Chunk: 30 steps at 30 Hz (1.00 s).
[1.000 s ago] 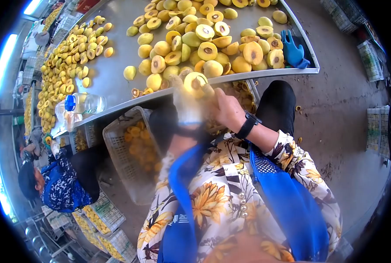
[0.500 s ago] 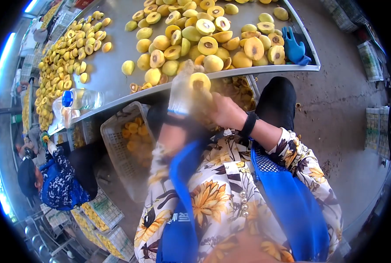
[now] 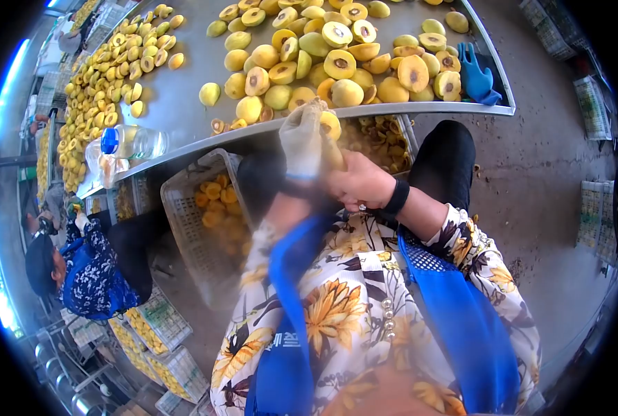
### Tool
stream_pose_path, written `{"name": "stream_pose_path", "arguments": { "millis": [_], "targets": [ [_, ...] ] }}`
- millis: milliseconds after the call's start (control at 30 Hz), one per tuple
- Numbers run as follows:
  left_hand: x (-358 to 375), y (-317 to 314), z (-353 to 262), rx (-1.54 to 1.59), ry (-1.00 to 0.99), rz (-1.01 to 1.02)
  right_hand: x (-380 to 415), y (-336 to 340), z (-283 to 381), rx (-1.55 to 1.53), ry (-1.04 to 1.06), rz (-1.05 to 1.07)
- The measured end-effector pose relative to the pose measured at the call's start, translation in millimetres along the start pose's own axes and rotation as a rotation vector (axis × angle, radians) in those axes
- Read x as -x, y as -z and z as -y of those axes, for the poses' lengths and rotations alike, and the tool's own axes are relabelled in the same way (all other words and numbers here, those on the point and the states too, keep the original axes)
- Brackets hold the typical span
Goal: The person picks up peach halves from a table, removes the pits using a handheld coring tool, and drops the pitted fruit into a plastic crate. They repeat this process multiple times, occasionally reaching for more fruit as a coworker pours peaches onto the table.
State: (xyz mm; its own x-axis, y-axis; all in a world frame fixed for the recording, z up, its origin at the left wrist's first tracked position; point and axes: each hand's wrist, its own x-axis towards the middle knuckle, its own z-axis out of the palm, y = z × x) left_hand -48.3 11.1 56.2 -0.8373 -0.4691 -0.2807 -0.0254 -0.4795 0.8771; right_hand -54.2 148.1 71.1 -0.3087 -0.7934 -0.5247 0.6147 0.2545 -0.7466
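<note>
My left hand [image 3: 302,142], in a whitish glove, is closed around a yellow peach half [image 3: 330,125] just below the table's front edge. Close against it, my bare right hand [image 3: 362,182] is curled into a fist with a black band at the wrist. Whatever the right fingers grip is blurred and mostly hidden; a yellowish shape shows between the two hands. Beyond them, halved peaches [image 3: 339,64] lie heaped on the metal table [image 3: 191,76], several with brown pit centres showing.
A blue glove [image 3: 477,76] lies at the table's right corner. Bottles [image 3: 139,142] stand at the left. Below are a crate [image 3: 208,260] with orange fruit pieces and a container of scraps [image 3: 382,142]. A co-worker [image 3: 98,270] sits at the left.
The peach half, which faced the camera with its cut side, is now turned and partly covered by my left hand. My right hand stays close beside it. The whole view has shifted slightly.
</note>
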Motion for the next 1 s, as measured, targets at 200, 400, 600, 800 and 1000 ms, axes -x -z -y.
{"name": "stream_pose_path", "arguments": {
  "millis": [200, 400, 600, 800, 1000],
  "targets": [
    [1.2, -5.3, -5.5, 0.133, 0.18, 0.043, 2.6, 2.3, -0.6, -0.473, -0.031, 0.216],
    [-9.2, 52.4, -24.0, 0.393, 0.09, -0.089, -1.3, 12.5, -5.4, -0.632, 0.067, 0.479],
    [24.5, 150.1, -91.4, -1.071, -0.235, -0.761, -19.4, 45.0, -46.5, 1.014, 0.417, -0.363],
    [-43.8, 128.1, -86.5, -1.756, -0.495, -0.428, -31.9, 37.4, -37.7, 1.209, 0.357, -0.364],
    [-115.7, 109.2, -58.3, -2.0, -0.058, -0.074, -15.2, 38.0, -35.5, 1.094, 0.24, -0.412]
  ]
}}
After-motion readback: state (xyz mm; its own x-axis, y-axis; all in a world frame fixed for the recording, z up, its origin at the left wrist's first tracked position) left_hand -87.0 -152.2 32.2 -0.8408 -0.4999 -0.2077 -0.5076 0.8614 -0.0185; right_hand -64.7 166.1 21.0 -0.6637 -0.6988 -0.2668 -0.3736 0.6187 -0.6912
